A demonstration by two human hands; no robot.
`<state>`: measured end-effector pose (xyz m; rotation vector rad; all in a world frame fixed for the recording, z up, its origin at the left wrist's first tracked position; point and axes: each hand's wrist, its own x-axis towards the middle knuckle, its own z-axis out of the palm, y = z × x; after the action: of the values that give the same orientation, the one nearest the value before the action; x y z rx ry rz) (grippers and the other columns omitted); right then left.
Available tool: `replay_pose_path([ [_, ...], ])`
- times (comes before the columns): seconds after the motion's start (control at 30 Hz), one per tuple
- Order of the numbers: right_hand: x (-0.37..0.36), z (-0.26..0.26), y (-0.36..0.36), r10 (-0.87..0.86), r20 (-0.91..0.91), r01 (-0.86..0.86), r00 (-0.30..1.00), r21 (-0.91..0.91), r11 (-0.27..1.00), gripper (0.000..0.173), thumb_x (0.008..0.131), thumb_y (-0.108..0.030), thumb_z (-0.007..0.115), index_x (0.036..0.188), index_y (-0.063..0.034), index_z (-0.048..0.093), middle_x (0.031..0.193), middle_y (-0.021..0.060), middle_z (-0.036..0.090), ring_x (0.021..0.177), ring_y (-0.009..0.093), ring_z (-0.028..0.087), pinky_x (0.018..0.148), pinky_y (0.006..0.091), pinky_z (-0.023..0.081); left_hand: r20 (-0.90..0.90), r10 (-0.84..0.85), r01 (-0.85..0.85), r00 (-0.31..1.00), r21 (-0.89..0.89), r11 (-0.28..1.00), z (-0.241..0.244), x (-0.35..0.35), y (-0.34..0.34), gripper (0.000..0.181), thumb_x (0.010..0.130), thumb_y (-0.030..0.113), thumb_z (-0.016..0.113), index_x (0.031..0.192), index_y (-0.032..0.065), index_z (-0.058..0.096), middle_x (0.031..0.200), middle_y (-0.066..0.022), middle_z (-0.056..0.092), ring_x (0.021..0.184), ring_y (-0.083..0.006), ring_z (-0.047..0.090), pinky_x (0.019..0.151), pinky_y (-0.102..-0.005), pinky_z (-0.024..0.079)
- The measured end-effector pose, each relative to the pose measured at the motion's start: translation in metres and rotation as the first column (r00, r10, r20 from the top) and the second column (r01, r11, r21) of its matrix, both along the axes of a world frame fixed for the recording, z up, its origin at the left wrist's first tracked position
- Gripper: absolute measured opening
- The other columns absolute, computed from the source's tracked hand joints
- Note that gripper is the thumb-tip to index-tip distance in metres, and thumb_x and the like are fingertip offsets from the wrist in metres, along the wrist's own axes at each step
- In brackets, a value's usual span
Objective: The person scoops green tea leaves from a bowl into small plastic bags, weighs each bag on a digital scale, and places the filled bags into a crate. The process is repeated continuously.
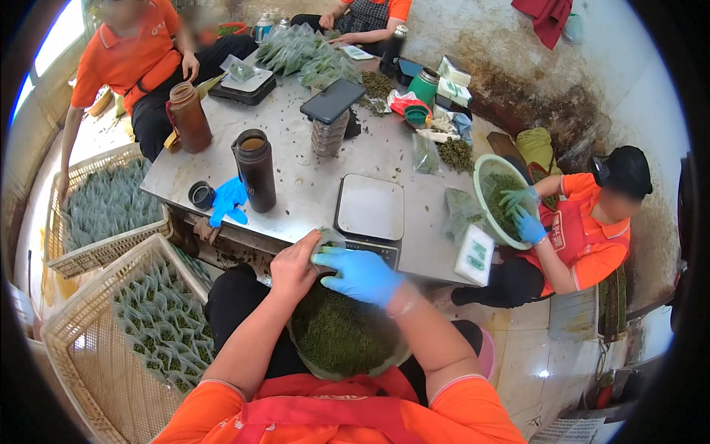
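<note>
My bare left hand (294, 266) grips a small clear plastic bag (333, 237) just off the table's front edge. Green contents show through the plastic. My right hand (360, 276), in a blue glove, meets the bag from the other side with its fingertips. Whether those fingers grip it is hidden. Below both hands a bowl (383, 371) rests in my lap, heaped with small green granules (349, 330). Beyond the bag, on the metal table (305, 200), lies a digital scale (370, 206) with a bare white plate.
Crates of filled bags, one near (100, 355) and one farther (111, 250), stand at left. A dark bottle (255, 172), blue glove (228, 201) and phone (334, 101) on a jar occupy the table. A co-worker (582, 222) at right reaches into a green basin (482, 166). More people sit beyond.
</note>
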<state>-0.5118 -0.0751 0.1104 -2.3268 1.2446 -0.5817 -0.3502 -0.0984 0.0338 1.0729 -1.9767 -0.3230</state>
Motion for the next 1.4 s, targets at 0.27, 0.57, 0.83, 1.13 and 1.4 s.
replay_pose_path([
  [0.27, -0.159, -0.017, -0.142, -0.707, 0.467, 0.574, 0.531, 0.415, 0.706, 0.025, 0.087, -0.019, 0.059, 0.097, 0.0032, 0.063, 0.084, 0.0103, 0.065, 0.059, 0.017, 0.060, 0.051, 0.0299, 0.049, -0.199, 0.282, -0.132, 0.939, 0.547, 0.826, -0.010, 0.008, -0.014, 0.061, 0.070, 0.028, 0.075, 0.122, 0.0096, 0.049, 0.106, -0.0143, 0.064, 0.096, -0.0279, 0.063, 0.081, -0.0334, 0.049],
  [0.57, -0.241, -0.062, -0.279, -0.953, -0.175, 0.911, 0.249, -0.291, 0.291, 0.045, 0.082, -0.044, 0.055, 0.091, -0.0005, 0.064, 0.095, 0.0218, 0.063, 0.092, 0.036, 0.061, 0.074, 0.0467, 0.049, -0.118, 0.277, -0.136, 0.953, 0.653, 0.745, 0.012, 0.016, -0.014, 0.061, 0.070, 0.029, 0.076, 0.119, 0.0030, 0.050, 0.103, -0.0179, 0.064, 0.095, -0.0243, 0.063, 0.082, -0.0311, 0.048],
  [0.83, -0.244, -0.062, -0.244, -0.883, 0.125, 0.877, 0.452, -0.245, 0.414, 0.022, 0.078, -0.021, 0.059, 0.092, -0.0047, 0.066, 0.079, 0.0170, 0.066, 0.073, 0.032, 0.064, 0.064, 0.0393, 0.049, -0.122, 0.290, -0.152, 0.949, 0.630, 0.761, 0.007, 0.019, -0.011, 0.062, 0.070, 0.040, 0.073, 0.115, 0.0027, 0.053, 0.101, -0.0176, 0.064, 0.095, -0.0289, 0.063, 0.082, -0.0344, 0.048],
  [1.13, -0.145, 0.005, -0.091, -0.293, 0.288, 0.389, 0.912, -0.378, 0.840, 0.021, 0.077, 0.003, 0.055, 0.094, -0.0075, 0.064, 0.104, 0.0101, 0.063, 0.094, 0.024, 0.061, 0.081, 0.0305, 0.048, -0.144, 0.300, -0.157, 0.943, 0.603, 0.782, 0.002, 0.017, -0.003, 0.051, 0.082, 0.044, 0.060, 0.115, 0.0056, 0.055, 0.095, -0.0171, 0.065, 0.090, -0.0319, 0.063, 0.078, -0.0366, 0.048],
  [1.4, -0.097, -0.021, 0.000, -0.365, 0.414, 0.522, 0.834, -0.377, 0.765, 0.030, 0.081, 0.002, 0.054, 0.108, -0.0057, 0.062, 0.113, 0.0138, 0.061, 0.095, 0.024, 0.061, 0.084, 0.0316, 0.048, -0.641, 0.301, 0.010, 0.706, 0.434, 0.901, 0.040, 0.102, 0.043, 0.036, 0.095, 0.028, 0.047, 0.111, -0.0026, 0.055, 0.101, -0.0072, 0.058, 0.088, -0.0157, 0.056, 0.067, -0.0279, 0.052],
])
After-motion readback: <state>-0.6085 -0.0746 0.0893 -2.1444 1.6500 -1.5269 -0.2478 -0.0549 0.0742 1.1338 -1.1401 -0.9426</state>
